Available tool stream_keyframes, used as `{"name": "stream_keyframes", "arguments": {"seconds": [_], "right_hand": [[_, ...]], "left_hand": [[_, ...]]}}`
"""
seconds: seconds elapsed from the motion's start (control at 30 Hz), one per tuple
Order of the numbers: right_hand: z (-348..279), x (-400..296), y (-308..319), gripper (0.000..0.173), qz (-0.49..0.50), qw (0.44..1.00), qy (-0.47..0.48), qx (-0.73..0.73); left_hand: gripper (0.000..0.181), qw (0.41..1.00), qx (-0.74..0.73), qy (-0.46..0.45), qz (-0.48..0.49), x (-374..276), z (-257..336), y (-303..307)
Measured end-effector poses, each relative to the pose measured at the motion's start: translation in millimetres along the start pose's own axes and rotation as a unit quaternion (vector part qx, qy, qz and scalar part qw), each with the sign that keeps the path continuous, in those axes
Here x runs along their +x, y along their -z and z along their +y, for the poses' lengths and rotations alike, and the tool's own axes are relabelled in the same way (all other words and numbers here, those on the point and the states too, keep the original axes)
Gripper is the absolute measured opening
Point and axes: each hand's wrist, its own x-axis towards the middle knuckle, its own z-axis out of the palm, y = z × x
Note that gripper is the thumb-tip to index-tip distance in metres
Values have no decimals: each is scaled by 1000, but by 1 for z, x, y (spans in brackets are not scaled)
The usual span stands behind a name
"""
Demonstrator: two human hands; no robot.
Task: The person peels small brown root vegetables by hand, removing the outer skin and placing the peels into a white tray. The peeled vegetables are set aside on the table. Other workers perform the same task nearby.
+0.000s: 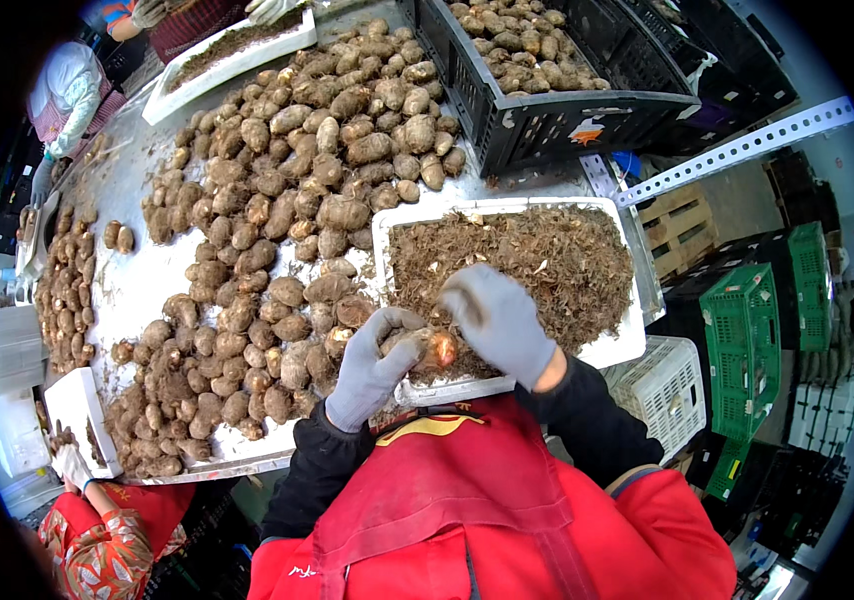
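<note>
My left hand, in a grey glove, grips a hairy brown taro corm whose pinkish-orange end faces right. Just right of the corm is my right hand, also grey-gloved. Its fingers are curled and blurred, so whether they hold anything is unclear. Both hands are over the near edge of a white foam box, which is filled with brown fibrous peelings. Left of the box, a large heap of taro corms spreads across the metal table.
A black plastic crate of corms stands at the table's back right. A perforated metal bar juts out to the right. Beside the table are a white crate and green crates. Other people work at the left and far sides.
</note>
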Motion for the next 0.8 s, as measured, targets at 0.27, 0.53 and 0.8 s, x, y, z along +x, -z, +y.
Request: {"name": "stream_keyframes", "arguments": {"seconds": [0.27, 0.53, 0.8], "right_hand": [[-16, -8, 28, 25, -58, 986, -7, 155], [-10, -10, 5, 11, -32, 999, -2, -28], [-16, -14, 28, 16, -77, 970, -89, 213]], "left_hand": [[45, 1000, -7, 25, -7, 1, 3, 7], [30, 995, 86, -19, -42, 2, -2, 1], [31, 998, -45, 2, -37, 4, -1, 5]]}}
